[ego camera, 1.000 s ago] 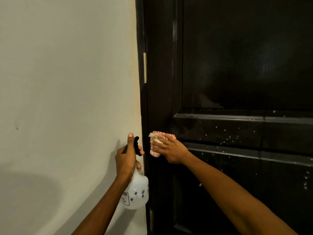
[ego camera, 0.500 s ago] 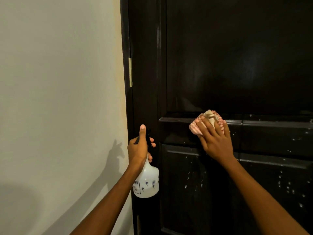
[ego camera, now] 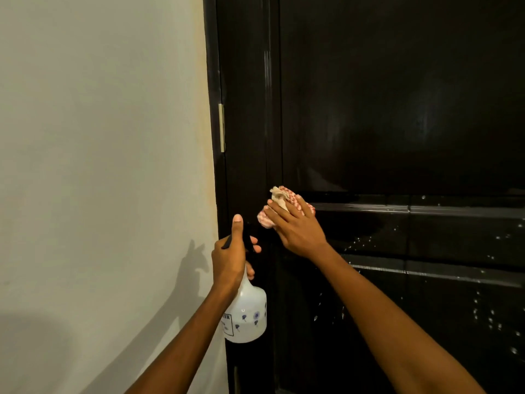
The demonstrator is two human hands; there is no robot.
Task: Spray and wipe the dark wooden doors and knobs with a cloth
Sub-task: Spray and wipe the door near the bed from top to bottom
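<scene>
Straight fingers of the right hand press a bunched red-and-white checked cloth against the droplet-speckled dark wooden door; the left hand grips a white plastic spray bottle.

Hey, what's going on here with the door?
A person is cleaning a dark wooden door. The right hand presses a red-and-white cloth flat against the door's left side at the horizontal moulding. The left hand grips a white spray bottle by its trigger head. Droplets dot the lower panels.
</scene>
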